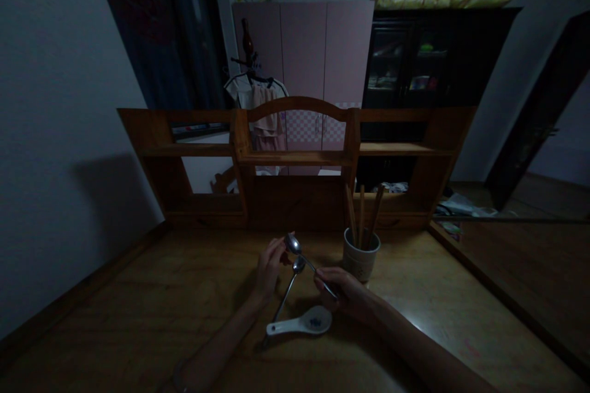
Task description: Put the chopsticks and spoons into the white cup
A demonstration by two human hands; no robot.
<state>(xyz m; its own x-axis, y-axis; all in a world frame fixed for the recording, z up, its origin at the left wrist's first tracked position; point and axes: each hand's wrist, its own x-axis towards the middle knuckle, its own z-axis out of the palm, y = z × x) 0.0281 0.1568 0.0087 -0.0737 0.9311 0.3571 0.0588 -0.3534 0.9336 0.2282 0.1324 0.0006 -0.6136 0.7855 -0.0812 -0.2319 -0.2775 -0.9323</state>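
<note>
My right hand [348, 295] is closed around the handle of a metal spoon [294, 244], which is raised at a slant with its bowl toward the upper left. At that bowl, the curled fingers of my left hand [270, 267] grip its edge, though the bowl partly hides the fingertips. Below lies a second metal spoon [288, 295], its bowl pointing away from me. Across the lower part of its handle rests a white ceramic soup spoon [318, 321] with a blue motif in the bowl.
Just beyond my right hand stands a light-coloured cup [361, 264] holding several wooden sticks [362, 215] that look like chopsticks. A wooden shelf unit [295, 159] runs along the back of the wooden table [207, 276]. A wall borders the left side.
</note>
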